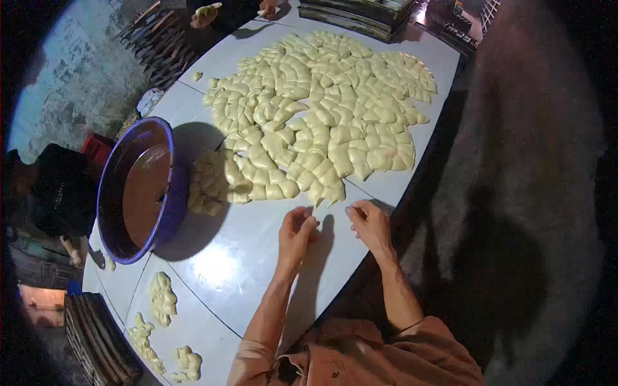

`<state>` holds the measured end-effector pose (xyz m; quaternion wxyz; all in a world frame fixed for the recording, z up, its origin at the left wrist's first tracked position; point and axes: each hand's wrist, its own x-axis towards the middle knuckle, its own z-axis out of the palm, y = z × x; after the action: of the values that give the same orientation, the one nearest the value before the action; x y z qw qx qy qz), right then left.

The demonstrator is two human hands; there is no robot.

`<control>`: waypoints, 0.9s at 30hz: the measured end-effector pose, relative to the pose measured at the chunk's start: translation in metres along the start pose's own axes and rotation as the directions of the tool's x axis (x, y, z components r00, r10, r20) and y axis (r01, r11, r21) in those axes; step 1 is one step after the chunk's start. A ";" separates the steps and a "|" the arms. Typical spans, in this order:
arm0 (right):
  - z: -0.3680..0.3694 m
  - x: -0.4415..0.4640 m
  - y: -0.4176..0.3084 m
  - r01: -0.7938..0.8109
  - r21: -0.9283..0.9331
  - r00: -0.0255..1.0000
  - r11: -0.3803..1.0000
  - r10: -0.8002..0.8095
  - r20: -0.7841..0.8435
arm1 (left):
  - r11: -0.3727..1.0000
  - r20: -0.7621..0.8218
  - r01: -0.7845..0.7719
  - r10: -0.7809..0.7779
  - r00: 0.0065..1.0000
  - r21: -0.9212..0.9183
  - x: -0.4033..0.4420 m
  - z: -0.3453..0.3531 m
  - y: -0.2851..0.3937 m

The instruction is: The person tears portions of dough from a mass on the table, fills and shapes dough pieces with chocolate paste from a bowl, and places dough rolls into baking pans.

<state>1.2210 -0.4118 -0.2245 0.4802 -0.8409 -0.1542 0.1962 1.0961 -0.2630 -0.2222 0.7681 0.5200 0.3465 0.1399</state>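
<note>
A broad spread of pale yellow dough pieces (347, 116) covers much of the white table, lying close together with many edges touching. At its near edge, a pointed bit of dough lies just beyond my left hand (297, 235). That hand is loosely curled above the tabletop, with thumb and fingers a little apart and no object visible in it. To the right, my right hand (371, 226) hovers near the table edge. Its fingers are bent and slightly parted, and I see nothing between them. Both hands are apart from the dough.
A purple basin (168, 193) with brownish contents stands at the left, shading some dough. Loose dough lumps (163, 298) lie at the near left. Dark stacked trays (360, 16) sit at the far end, near another person's hand (268, 8). The floor (515, 193) drops away at right.
</note>
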 end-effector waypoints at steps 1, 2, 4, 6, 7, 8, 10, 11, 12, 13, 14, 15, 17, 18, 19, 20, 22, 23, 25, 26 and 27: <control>0.002 0.010 0.001 0.051 -0.076 0.998 0.996 -0.054 -0.039 | 0.998 -0.021 -0.046 0.048 0.999 0.052 0.008 0.008 0.000; 0.000 0.015 -0.012 0.071 -0.167 0.993 0.983 -0.086 -0.081 | 0.990 -0.039 -0.091 0.096 0.995 0.104 0.011 0.018 0.006; 0.000 0.023 -0.024 0.080 -0.229 0.991 0.970 -0.103 -0.090 | 0.885 -0.065 -0.299 0.343 0.937 0.355 0.020 0.026 0.008; 0.000 0.030 -0.046 0.000 -0.258 1.000 0.966 -0.005 -0.019 | 0.685 -0.043 -0.369 0.504 0.862 0.628 0.032 0.022 0.017; 0.007 0.033 -0.048 0.039 -0.273 0.999 0.961 -0.047 -0.023 | 0.554 -0.006 -0.380 0.572 0.820 0.740 0.040 0.021 0.023; 0.013 0.035 -0.049 0.077 -0.288 0.996 0.954 -0.089 -0.030 | 0.457 0.017 -0.368 0.609 0.793 0.810 0.051 0.019 0.032; 0.027 0.038 -0.054 0.109 -0.338 0.990 0.935 -0.134 -0.052 | 0.288 0.086 -0.302 0.578 0.812 0.909 0.072 0.019 0.052; 0.034 0.040 -0.053 0.118 -0.317 0.985 0.941 -0.152 -0.086 | 0.169 0.159 -0.316 0.595 0.788 0.933 0.087 0.016 0.051; 0.042 0.042 -0.050 0.128 -0.296 0.978 0.947 -0.169 -0.118 | 0.079 0.253 -0.373 0.606 0.754 0.924 0.097 0.016 0.056; 0.047 0.042 -0.048 0.138 -0.274 0.971 0.952 -0.184 -0.150 | 0.030 0.261 -0.337 0.567 0.781 0.941 0.105 0.018 0.059; 0.049 0.041 -0.046 0.155 -0.225 0.964 0.962 -0.196 -0.177 | -0.020 0.267 -0.301 0.525 0.808 0.953 0.112 0.022 0.060; 0.053 0.043 -0.045 0.138 -0.205 0.969 0.969 -0.175 -0.174 | -0.074 0.270 -0.268 0.479 0.835 0.961 0.116 0.026 0.064; 0.064 0.049 -0.045 0.099 -0.163 0.978 0.982 -0.126 -0.168 | -0.009 0.244 -0.272 0.472 0.847 0.962 0.121 0.032 0.067; 0.065 0.051 -0.054 0.106 -0.048 0.971 0.993 -0.113 -0.209 | 0.043 0.215 -0.258 0.435 0.875 0.965 0.126 0.033 0.067; 0.068 0.054 -0.053 0.090 0.011 0.975 0.996 -0.086 -0.207 | 0.095 0.187 -0.243 0.397 0.899 0.965 0.133 0.034 0.066; 0.074 0.058 -0.049 0.076 0.068 0.977 0.995 -0.061 -0.203 | 0.102 0.178 -0.236 0.401 0.899 0.966 0.142 0.032 0.062; 0.082 0.060 -0.039 0.104 0.183 0.967 0.978 -0.056 -0.249 | 0.080 0.209 -0.245 0.314 0.926 0.966 0.150 0.028 0.066; 0.081 0.059 -0.032 0.075 0.310 0.983 0.948 -0.019 -0.181 | 0.069 0.225 -0.252 0.272 0.936 0.965 0.153 0.025 0.067; 0.066 0.047 -0.028 -0.022 0.537 0.999 0.844 0.041 -0.024 | 0.167 0.266 -0.320 0.283 0.921 0.932 0.131 0.029 0.073; 0.052 0.035 -0.028 -0.042 0.601 0.999 0.798 0.027 0.034 | 0.242 0.267 -0.337 0.279 0.922 0.910 0.116 0.031 0.075; 0.044 0.026 -0.021 -0.062 0.652 0.997 0.756 0.023 0.069 | 0.318 0.266 -0.349 0.277 0.923 0.881 0.099 0.033 0.080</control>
<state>1.2213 -0.3571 -0.2310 0.7340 -0.6181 -0.0706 0.2724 1.2009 -0.1956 -0.1820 0.3207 0.9165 0.2328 0.0539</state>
